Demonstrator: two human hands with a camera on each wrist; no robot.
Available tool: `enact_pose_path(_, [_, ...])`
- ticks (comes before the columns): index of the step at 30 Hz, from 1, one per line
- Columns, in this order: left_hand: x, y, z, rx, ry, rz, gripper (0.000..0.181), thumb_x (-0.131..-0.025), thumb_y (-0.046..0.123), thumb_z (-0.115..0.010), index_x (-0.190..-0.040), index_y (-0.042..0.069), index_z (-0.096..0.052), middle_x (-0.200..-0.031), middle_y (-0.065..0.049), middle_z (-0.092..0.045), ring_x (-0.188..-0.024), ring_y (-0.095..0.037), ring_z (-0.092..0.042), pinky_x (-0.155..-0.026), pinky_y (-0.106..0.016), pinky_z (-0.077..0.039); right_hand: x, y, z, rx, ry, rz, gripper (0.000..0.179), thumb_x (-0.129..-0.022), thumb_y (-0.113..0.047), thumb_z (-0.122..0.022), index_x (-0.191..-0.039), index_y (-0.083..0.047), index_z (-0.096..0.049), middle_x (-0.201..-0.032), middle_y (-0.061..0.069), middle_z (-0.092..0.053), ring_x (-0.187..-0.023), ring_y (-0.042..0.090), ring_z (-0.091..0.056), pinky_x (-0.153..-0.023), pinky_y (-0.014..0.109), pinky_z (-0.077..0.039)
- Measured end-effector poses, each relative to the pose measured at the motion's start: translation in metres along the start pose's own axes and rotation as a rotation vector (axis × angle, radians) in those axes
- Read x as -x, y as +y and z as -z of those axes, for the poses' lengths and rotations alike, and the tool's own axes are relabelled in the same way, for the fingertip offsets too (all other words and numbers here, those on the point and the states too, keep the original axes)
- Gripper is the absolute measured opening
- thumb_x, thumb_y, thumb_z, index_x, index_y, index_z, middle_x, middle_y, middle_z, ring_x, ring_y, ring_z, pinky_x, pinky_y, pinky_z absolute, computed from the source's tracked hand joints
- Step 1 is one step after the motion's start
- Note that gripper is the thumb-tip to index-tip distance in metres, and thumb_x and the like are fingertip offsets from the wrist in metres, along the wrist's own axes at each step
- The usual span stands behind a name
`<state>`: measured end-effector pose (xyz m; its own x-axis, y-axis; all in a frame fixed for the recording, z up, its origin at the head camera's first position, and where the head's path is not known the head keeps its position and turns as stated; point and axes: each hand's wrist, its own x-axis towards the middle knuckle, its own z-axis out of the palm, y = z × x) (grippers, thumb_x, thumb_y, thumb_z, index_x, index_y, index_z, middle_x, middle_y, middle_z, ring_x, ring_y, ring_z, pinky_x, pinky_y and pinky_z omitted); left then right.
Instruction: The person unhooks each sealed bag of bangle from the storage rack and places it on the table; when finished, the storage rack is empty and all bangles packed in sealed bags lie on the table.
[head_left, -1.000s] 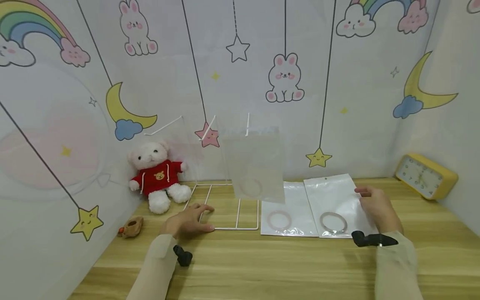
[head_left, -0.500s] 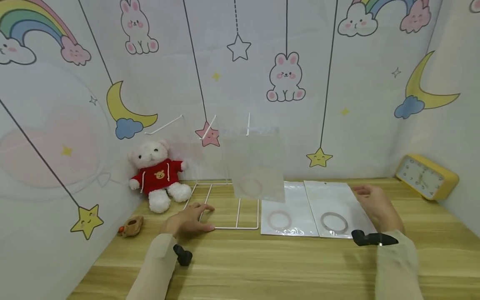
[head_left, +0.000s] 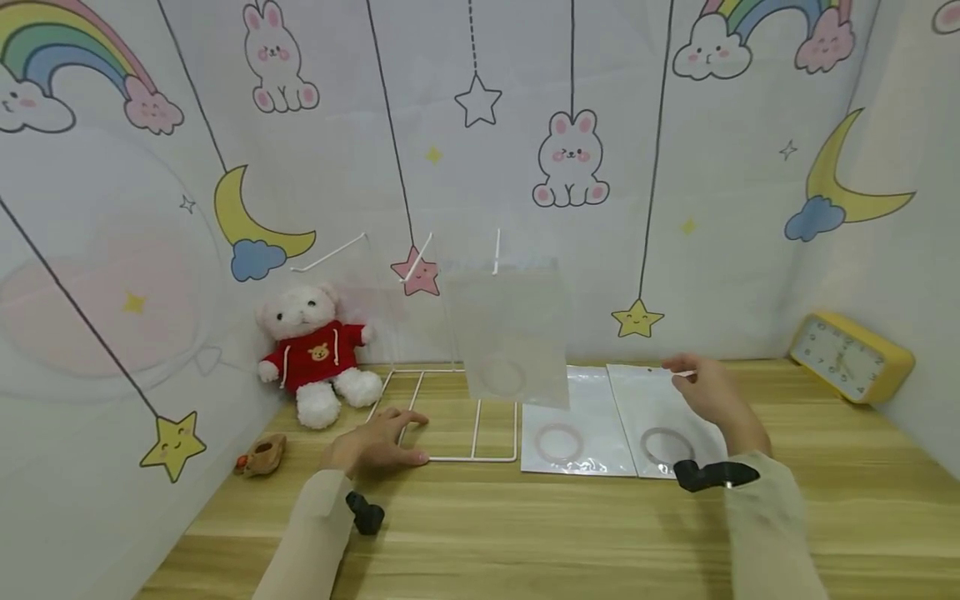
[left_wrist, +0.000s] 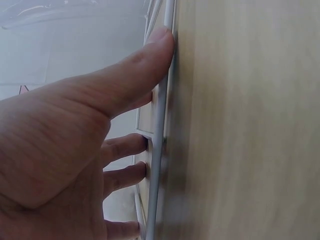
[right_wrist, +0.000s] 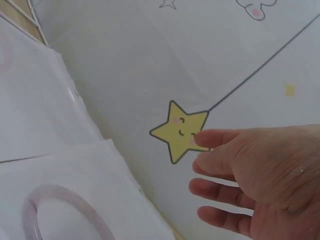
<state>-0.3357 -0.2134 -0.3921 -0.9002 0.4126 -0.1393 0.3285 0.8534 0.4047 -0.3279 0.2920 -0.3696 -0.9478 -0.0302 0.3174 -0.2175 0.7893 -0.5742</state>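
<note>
Rabbit-printed walls (head_left: pixel 487 179) and a teddy bear (head_left: pixel 317 354) suggest a child's room.

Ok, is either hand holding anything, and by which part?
Nothing visibly gripped: left hand touches the white rack's front bar; right hand is free.

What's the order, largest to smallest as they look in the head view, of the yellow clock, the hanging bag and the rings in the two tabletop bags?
1. Hanging bag
2. Yellow clock
3. Left tabletop ring and right tabletop ring: they look nearly alike, so I can't rank them.
</note>
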Motion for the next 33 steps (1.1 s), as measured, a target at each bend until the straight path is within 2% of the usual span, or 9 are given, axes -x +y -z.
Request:
enact_pose_path(4, [0.001,0.001,0.0,0.002,0.002,0.006,0.062,-0.089,0.045,-0.073,-0.142,0.021,-0.052,-0.142,-0.015,-0.045,-0.133,-0.038,-0.041,-0.103,-0.06,-0.037,-0.002,-0.019,-0.002,-0.032,-0.012,0.03,0.026,-0.1,-0.003,-0.053,-0.123,0.002,-0.062,-0.122,0.025,-0.062,-0.107,0.041,-0.058,-0.081,0.049,-0.05])
enact_pose_path(10, [0.002,0.002,0.0,0.003,0.006,0.008,0.061,-0.089,0.044,-0.073,-0.142,0.021,-0.052,-0.143,-0.015,-0.045,-0.134,-0.038,-0.04,-0.103,-0.06,-0.037,-0.006,-0.047,-0.003,-0.056,-0.005,0.141,0.022,-0.1,-0.003,-0.056,-0.119,-0.001,-0.067,-0.121,0.021,-0.066,-0.103,0.035,-0.062,-0.077,0.04,-0.049])
enact_pose_path(13, [0.001,0.002,0.0,0.003,0.005,0.009,0.062,-0.089,0.045,-0.073,-0.142,0.021,-0.052,-0.144,-0.015,-0.044,-0.135,-0.038,-0.039,-0.103,-0.06,-0.037,-0.007,-0.061,-0.004,-0.069,0.001,0.203,0.021,-0.099,-0.003,-0.058,-0.117,-0.002,-0.068,-0.119,0.019,-0.067,-0.101,0.034,-0.064,-0.077,0.04,-0.049])
enact_pose_path(17, [0.0,0.001,0.0,0.0,-0.002,0.002,0.063,-0.09,0.045,-0.073,-0.143,0.02,-0.051,-0.143,-0.016,-0.044,-0.135,-0.038,-0.039,-0.103,-0.06,-0.037,-0.006,-0.079,-0.006,-0.12,-0.043,0.246,0.021,-0.099,-0.006,-0.059,-0.118,-0.006,-0.069,-0.119,0.016,-0.068,-0.101,0.033,-0.066,-0.079,0.042,-0.053])
enact_pose_path(20, [0.0,0.0,0.0,-0.003,0.001,0.006,0.063,-0.089,0.045,-0.073,-0.143,0.02,-0.052,-0.143,-0.015,-0.045,-0.134,-0.038,-0.04,-0.103,-0.06,-0.037,-0.006,-0.091,-0.009,-0.168,-0.073,0.285,0.02,-0.099,-0.008,-0.061,-0.117,-0.009,-0.07,-0.118,0.011,-0.068,-0.101,0.029,-0.066,-0.082,0.042,-0.054])
enact_pose_path(25, [-0.001,0.0,0.001,-0.006,-0.001,0.01,0.064,-0.089,0.047,-0.073,-0.143,0.021,-0.052,-0.143,-0.015,-0.045,-0.134,-0.037,-0.041,-0.103,-0.06,-0.038,-0.005,-0.109,-0.014,-0.223,-0.078,0.366,0.019,-0.097,-0.006,-0.062,-0.113,-0.011,-0.071,-0.113,0.004,-0.069,-0.099,0.022,-0.065,-0.081,0.041,-0.054])
enact_pose_path(33, [0.001,-0.001,0.0,0.008,-0.009,-0.019,0.064,-0.089,0.044,-0.073,-0.143,0.016,-0.051,-0.141,-0.018,-0.045,-0.132,-0.038,-0.041,-0.103,-0.06,-0.037,-0.004,-0.133,-0.034,-0.203,-0.078,0.497,0.016,-0.094,-0.004,-0.066,-0.108,-0.009,-0.074,-0.109,0.002,-0.07,-0.092,0.016,-0.065,-0.076,0.038,-0.053])
